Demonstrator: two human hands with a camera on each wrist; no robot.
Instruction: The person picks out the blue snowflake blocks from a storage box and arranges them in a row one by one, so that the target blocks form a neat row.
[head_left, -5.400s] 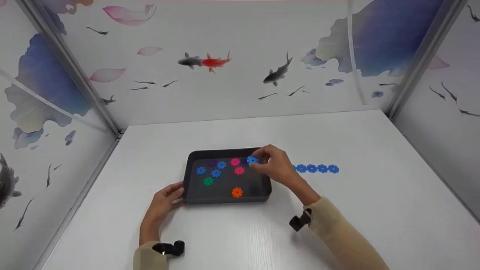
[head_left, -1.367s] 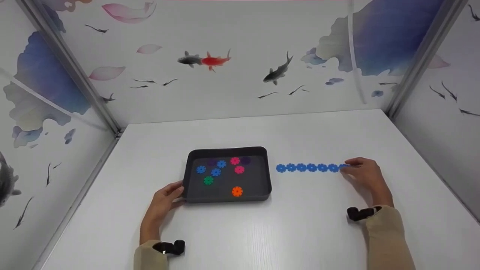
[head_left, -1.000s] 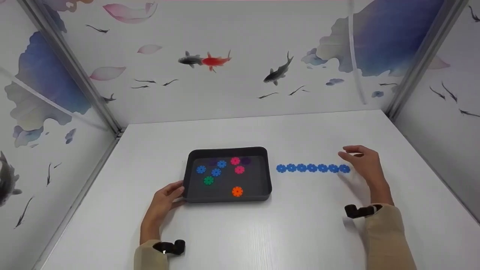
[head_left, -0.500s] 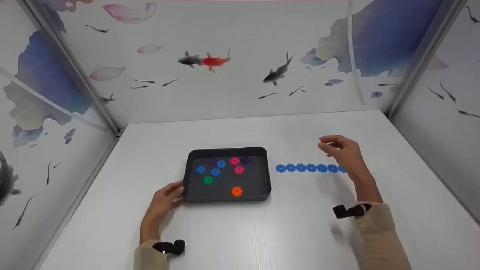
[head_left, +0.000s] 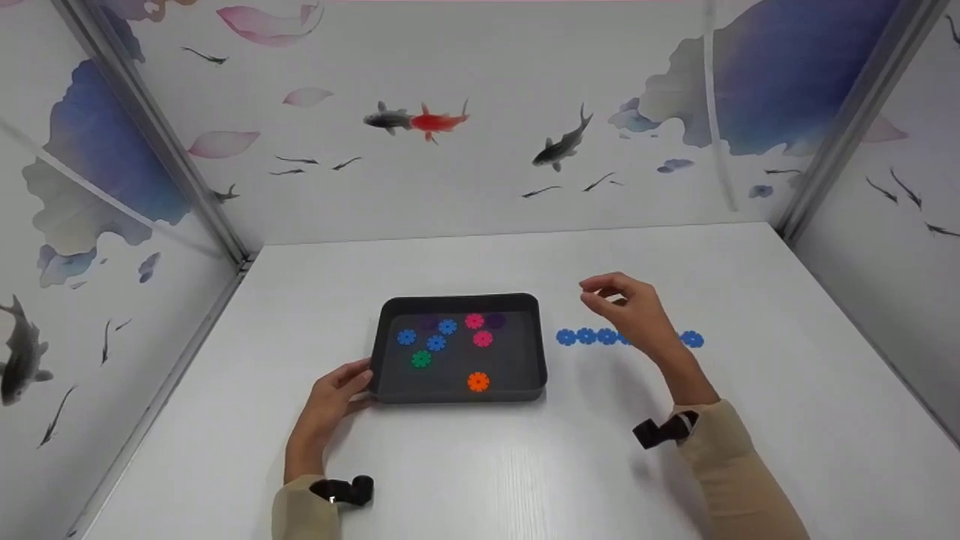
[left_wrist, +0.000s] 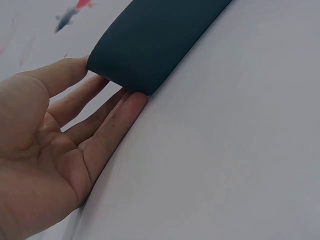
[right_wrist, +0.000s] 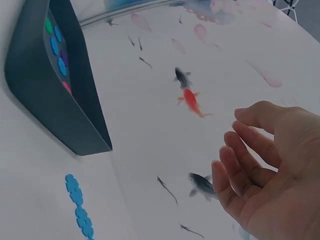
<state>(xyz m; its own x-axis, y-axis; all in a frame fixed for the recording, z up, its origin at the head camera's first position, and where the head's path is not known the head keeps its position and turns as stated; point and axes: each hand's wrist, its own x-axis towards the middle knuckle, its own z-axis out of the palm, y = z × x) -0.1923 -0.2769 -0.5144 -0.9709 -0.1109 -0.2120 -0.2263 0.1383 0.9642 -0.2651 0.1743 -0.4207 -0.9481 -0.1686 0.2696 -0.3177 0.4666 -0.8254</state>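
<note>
I have the dark tray (head_left: 459, 396) near the middle of the white table (head_left: 450, 472), lying flat with its open side up. In it I count three blue discs (head_left: 436, 343) grouped toward the left, a green disc (head_left: 421, 359) just below them, two pink discs (head_left: 482, 339) near the back, an orange disc (head_left: 478, 382) by the front wall, and two dark purple discs (head_left: 496, 321) that hardly stand out against the bottom. Just right of the tray a row of blue discs (head_left: 607, 337) runs edge to edge across the table; the right arm hides part of it from me.

The left hand (head_left: 335, 390) rests its fingertips against the tray's left end — fingers fairly straight and a little spread, the lowest down by the table. The right hand (head_left: 630, 307) hovers above and behind the row, fingers loosely bent, with a narrow, bare gap between thumb and forefinger.

Farther out I see a beige left sleeve (head_left: 304, 510) and a beige right sleeve (head_left: 739, 472), with a small black left camera (head_left: 352, 491) and a matching right camera (head_left: 660, 431) at the wrists. Behind the table stands a white wall (head_left: 465, 195) — printed with a red fish (head_left: 439, 121), dark fish (head_left: 562, 146) and pink petals (head_left: 225, 144).
</note>
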